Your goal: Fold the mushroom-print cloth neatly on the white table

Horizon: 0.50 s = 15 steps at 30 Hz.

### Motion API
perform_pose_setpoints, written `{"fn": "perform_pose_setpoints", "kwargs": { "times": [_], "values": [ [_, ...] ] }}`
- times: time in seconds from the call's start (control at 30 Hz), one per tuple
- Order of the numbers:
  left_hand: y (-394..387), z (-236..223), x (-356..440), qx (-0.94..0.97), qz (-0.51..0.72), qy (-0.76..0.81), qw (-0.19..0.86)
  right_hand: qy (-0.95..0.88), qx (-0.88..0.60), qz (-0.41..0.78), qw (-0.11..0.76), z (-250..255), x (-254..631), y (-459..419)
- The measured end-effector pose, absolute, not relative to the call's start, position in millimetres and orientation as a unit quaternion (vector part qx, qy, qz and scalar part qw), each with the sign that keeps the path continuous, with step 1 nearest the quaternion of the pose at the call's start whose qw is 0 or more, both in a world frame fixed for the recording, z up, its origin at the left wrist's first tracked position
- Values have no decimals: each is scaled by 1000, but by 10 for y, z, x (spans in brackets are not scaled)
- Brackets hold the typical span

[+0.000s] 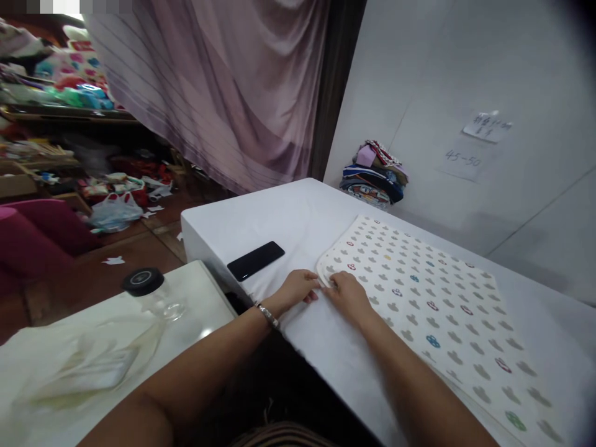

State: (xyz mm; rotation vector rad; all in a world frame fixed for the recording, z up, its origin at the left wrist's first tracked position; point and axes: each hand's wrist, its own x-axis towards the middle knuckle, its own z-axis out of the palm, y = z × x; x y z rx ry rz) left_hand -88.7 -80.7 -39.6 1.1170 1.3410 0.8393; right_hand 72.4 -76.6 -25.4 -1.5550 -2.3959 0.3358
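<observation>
A white cloth [405,279] printed with grey animal heads and coloured motifs lies spread on the white-covered table. Its near-left corner is bent up a little between my hands. My right hand [349,298] is closed on this corner, thumb and fingers pinched at the edge. From the left, my left hand [297,287], with a bracelet [267,315] at the wrist, meets the same edge with thumb and forefinger together, the other fingers curled. The exact grip of its fingertips is partly hidden.
A black phone [256,260] lies left of my hands on the white table [242,217]. Folded fabrics [374,176] are stacked by the wall. On a lower side table [195,288] are a black-lidded clear jar [143,281] and a plastic packet [93,372]. A pink curtain [242,81] hangs behind.
</observation>
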Motion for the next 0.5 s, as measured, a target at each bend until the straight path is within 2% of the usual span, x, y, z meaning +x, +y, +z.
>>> {"fn": "perform_pose_setpoints", "kwargs": {
  "times": [0.5],
  "values": [
    [-660, -402, -832, 526, 319, 609, 501, -815, -502, 150, 248, -487, 780, -670]
  ]
}}
